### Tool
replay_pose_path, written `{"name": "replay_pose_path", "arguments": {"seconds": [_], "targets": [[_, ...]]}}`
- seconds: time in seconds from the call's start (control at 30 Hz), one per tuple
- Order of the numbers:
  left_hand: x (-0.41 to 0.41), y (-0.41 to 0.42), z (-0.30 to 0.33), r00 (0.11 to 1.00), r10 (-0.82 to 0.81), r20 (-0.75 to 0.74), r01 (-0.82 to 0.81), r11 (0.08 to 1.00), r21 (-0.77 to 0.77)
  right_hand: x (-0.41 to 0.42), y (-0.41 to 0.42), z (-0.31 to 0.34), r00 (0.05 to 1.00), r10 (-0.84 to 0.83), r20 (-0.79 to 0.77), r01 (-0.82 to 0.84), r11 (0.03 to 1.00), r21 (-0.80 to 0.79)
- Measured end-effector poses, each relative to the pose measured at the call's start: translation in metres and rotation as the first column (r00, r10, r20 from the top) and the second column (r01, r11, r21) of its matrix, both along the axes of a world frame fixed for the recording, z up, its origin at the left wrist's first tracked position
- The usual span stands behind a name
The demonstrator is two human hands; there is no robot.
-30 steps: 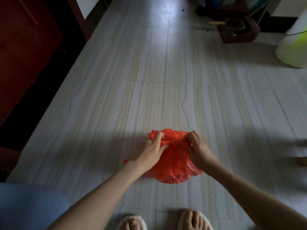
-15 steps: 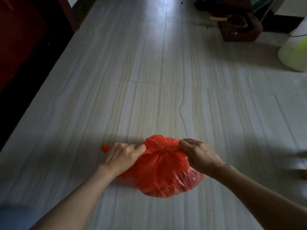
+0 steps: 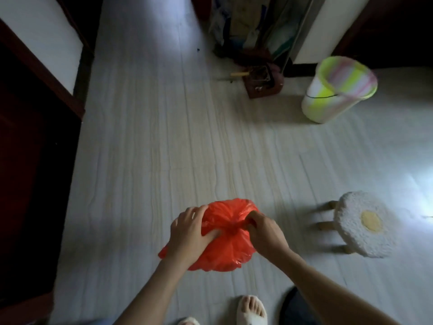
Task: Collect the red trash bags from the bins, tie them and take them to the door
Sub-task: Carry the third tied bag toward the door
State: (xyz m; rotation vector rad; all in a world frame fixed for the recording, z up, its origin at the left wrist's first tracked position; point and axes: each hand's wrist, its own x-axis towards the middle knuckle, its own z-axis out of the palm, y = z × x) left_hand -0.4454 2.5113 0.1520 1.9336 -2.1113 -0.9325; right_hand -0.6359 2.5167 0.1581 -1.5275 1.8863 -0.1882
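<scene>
While the red bag (image 3: 226, 245) sits on the floor (image 3: 145, 160), left hand (image 3: 187, 233) cupping its side and right hand (image 3: 266, 233) pinching its gathered neck, a stool (image 3: 365, 228) stands to its right, a striped bin (image 3: 337, 92) farther off.

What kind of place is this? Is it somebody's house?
Probably a room in a home: a fluffy stool, a striped bin, and slippers on a pale tiled floor.

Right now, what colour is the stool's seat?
The stool seat: fuzzy white, yellow centre; head view.
</scene>
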Motion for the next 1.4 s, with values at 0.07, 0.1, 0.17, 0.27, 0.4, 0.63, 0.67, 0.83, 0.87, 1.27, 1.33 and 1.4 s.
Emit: {"name": "replay_pose_path", "arguments": {"seconds": [0.07, 0.1, 0.17, 0.27, 0.4, 0.63, 0.67, 0.83, 0.87, 1.27, 1.33, 1.4], "targets": [[-0.01, -0.008, 0.063, 0.998, 0.024, -0.058, -0.025, 0.999, -0.023, -0.008, -0.009, 0.06, 0.997, -0.069, -0.021, 0.069, 0.997, 0.017], [-0.015, -0.014, 0.094, 0.998, 0.011, -0.068, -0.013, 0.999, -0.036, -0.014, -0.013, 0.087, 0.995, -0.098, -0.031, 0.098, 0.995, 0.013], [-0.026, -0.03, 0.154, 0.998, -0.055, -0.024, 0.054, 0.998, -0.033, -0.03, -0.019, 0.147, 0.98, -0.186, -0.07, 0.189, 0.982, 0.032], [-0.057, -0.062, 0.229, 0.988, -0.152, -0.007, 0.152, 0.987, -0.058, -0.066, -0.03, 0.219, 0.94, -0.335, -0.068, 0.334, 0.942, -0.014], [-0.113, -0.103, 0.285, 0.972, -0.236, -0.007, 0.234, 0.968, -0.087, -0.116, -0.044, 0.276, 0.897, -0.438, -0.054, 0.435, 0.899, -0.06], [-0.278, -0.19, 0.335, 0.887, -0.463, -0.001, 0.457, 0.877, -0.148, -0.251, -0.078, 0.326, 0.78, -0.624, -0.053, 0.611, 0.777, -0.154], [-0.304, -0.204, 0.339, 0.867, -0.498, 0.004, 0.493, 0.857, -0.149, -0.271, -0.085, 0.331, 0.762, -0.645, -0.052, 0.631, 0.759, -0.16], [-0.442, -0.26, 0.36, 0.75, -0.661, 0.01, 0.655, 0.741, -0.147, -0.375, -0.114, 0.354, 0.626, -0.779, -0.045, 0.764, 0.623, -0.168], [-0.467, -0.268, 0.364, 0.727, -0.686, 0.003, 0.68, 0.72, -0.143, -0.395, -0.117, 0.356, 0.593, -0.804, -0.044, 0.787, 0.591, -0.177], [-0.796, -0.376, 0.371, 0.294, -0.955, 0.04, 0.946, 0.285, -0.157, -0.654, -0.161, 0.359, 0.09, -0.995, -0.042, 0.976, 0.096, -0.194], [-0.86, -0.385, 0.374, 0.215, -0.975, 0.056, 0.964, 0.203, -0.174, -0.701, -0.166, 0.363, 0.004, -0.999, -0.035, 0.983, 0.01, -0.185], [-0.923, -0.384, 0.381, 0.128, -0.99, 0.051, 0.978, 0.117, -0.172, -0.744, -0.165, 0.369, -0.083, -0.996, -0.034, 0.978, -0.075, -0.195]]}}
